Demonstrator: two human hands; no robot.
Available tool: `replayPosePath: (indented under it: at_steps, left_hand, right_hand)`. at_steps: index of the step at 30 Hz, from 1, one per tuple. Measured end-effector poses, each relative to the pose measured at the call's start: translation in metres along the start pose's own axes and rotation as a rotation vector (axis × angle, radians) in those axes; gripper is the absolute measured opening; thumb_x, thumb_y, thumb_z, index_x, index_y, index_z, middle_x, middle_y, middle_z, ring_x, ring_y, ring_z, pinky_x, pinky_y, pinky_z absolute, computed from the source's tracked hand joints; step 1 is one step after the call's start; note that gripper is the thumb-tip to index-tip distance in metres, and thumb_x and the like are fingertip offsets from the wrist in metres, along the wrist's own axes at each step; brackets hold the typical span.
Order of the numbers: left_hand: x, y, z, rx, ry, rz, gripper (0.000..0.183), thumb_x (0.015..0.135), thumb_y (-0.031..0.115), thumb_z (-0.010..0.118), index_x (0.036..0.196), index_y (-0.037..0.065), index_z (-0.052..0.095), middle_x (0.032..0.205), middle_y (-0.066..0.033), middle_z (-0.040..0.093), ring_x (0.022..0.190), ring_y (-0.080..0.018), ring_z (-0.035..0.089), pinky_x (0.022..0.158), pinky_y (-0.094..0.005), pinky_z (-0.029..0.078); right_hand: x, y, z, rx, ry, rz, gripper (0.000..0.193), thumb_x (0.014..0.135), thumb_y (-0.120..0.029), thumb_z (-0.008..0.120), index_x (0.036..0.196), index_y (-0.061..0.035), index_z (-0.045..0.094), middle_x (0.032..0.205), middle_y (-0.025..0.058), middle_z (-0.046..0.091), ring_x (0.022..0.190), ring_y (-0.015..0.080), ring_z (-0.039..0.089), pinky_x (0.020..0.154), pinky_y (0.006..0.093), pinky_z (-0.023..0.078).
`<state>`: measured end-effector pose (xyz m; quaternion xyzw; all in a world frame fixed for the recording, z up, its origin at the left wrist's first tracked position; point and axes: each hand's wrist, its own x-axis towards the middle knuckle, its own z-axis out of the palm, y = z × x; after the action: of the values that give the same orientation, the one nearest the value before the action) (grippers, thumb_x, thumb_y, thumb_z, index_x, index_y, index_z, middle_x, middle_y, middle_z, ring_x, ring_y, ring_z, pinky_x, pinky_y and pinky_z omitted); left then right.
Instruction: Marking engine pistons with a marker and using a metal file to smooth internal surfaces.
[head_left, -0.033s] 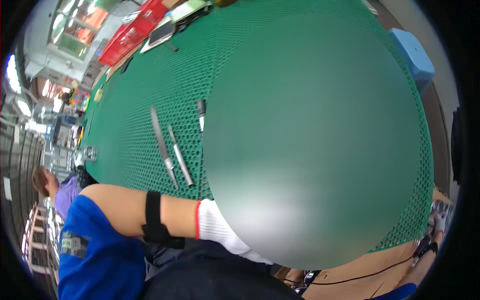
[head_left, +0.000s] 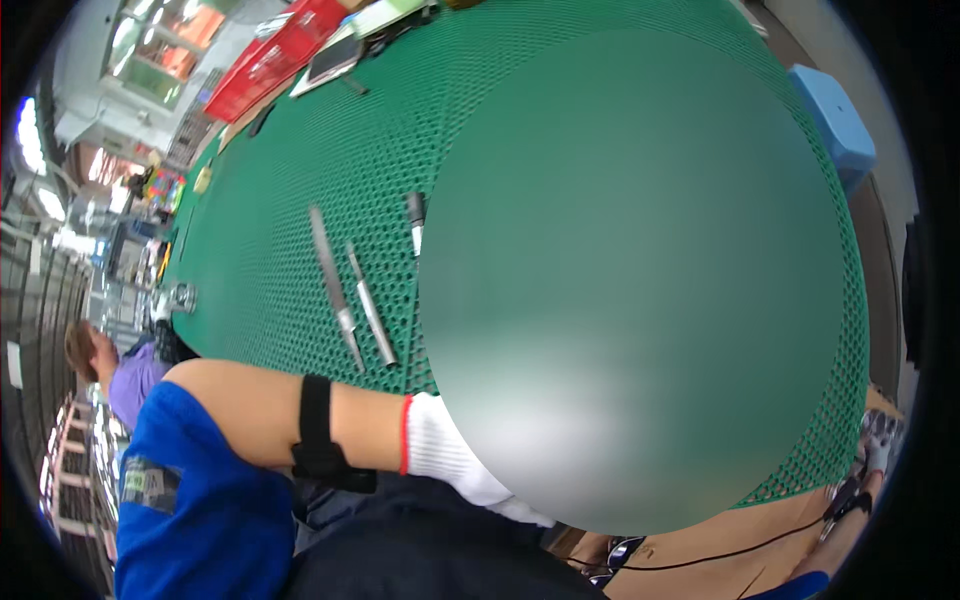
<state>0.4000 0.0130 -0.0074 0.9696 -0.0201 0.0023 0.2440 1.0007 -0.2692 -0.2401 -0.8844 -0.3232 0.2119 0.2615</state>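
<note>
My left hand (head_left: 462, 458) wears a white knit glove with a red-edged cuff. A large blurred disc covers its fingers and whatever lies near them. Beyond my left forearm, a flat metal file (head_left: 333, 285) with a narrow tang lies on the green perforated mat (head_left: 265, 260). Beside it is a slim metal rod-like tool (head_left: 373, 322) with a thinner tip. A dark-capped tool (head_left: 416, 208) is cut off by the disc. At the far right rim, my right hand (head_left: 878, 445), in a pale glove, shows small and distorted; I cannot make out its fingers or anything in them.
A red crate (head_left: 275, 62) and a phone (head_left: 335, 60) sit at the far left of the mat. Past the right edge is a blue stool (head_left: 835, 115). A black cable (head_left: 700, 562) crosses the brown surface below. Someone in purple (head_left: 140, 380) is at the left.
The view has shifted slightly, so the tools and my left forearm appear a little further right and higher. The tools keep their places relative to one another.
</note>
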Motion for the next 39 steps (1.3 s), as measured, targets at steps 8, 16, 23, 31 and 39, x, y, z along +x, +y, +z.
replayPosePath:
  at_steps: [8,16,23,31,39]
  left_hand:
    - [-0.009,-0.009,0.010,-0.020,0.190,0.073,0.074,0.064,0.044,0.076,0.124,0.009,0.052,0.135,-0.0174,0.045,0.129,-0.0404,0.041,0.105,-0.0578,0.034]
    - [-0.021,-0.010,0.018,0.127,0.341,0.150,0.064,0.072,0.051,0.069,0.118,0.008,0.056,0.131,-0.0184,0.048,0.127,-0.0401,0.042,0.108,-0.0570,0.030]
    - [-0.020,-0.009,0.032,0.163,0.424,0.245,0.068,0.073,0.052,0.070,0.125,0.009,0.059,0.133,-0.0212,0.050,0.128,-0.0424,0.043,0.111,-0.0587,0.029]
    - [-0.108,0.057,0.016,0.067,0.395,0.392,0.049,0.074,0.041,0.071,0.107,0.006,0.062,0.124,-0.0185,0.054,0.122,-0.0378,0.047,0.101,-0.0504,0.037]
    - [-0.379,0.038,-0.035,0.051,0.616,-0.231,0.048,0.083,0.037,0.067,0.117,0.003,0.059,0.117,-0.0183,0.061,0.110,-0.0347,0.060,0.094,-0.0457,0.049]
  right_hand:
    - [-0.001,0.037,-0.037,-0.241,0.022,-0.010,0.079,0.082,-0.021,0.072,0.150,-0.0083,0.033,0.135,0.0144,0.055,0.118,0.0226,0.054,0.099,0.0333,0.044]
    - [-0.088,-0.068,0.017,-0.293,0.018,0.141,0.072,0.075,-0.010,0.071,0.141,0.0000,0.042,0.123,0.0135,0.061,0.105,0.0223,0.059,0.095,0.0311,0.044]
    - [-0.237,-0.125,0.050,0.389,0.082,0.000,0.079,0.076,-0.003,0.071,0.147,-0.0036,0.034,0.127,0.0126,0.057,0.107,0.0229,0.062,0.091,0.0372,0.052]
    - [-0.419,-0.342,0.052,0.751,-0.054,0.229,0.051,0.089,-0.011,0.059,0.137,-0.0038,0.043,0.119,0.0180,0.061,0.100,0.0282,0.065,0.085,0.0453,0.055]
    - [-0.480,-0.573,0.058,0.559,-0.212,0.075,0.056,0.087,0.002,0.061,0.137,0.0044,0.036,0.121,0.0269,0.058,0.099,0.0333,0.069,0.084,0.0468,0.061]
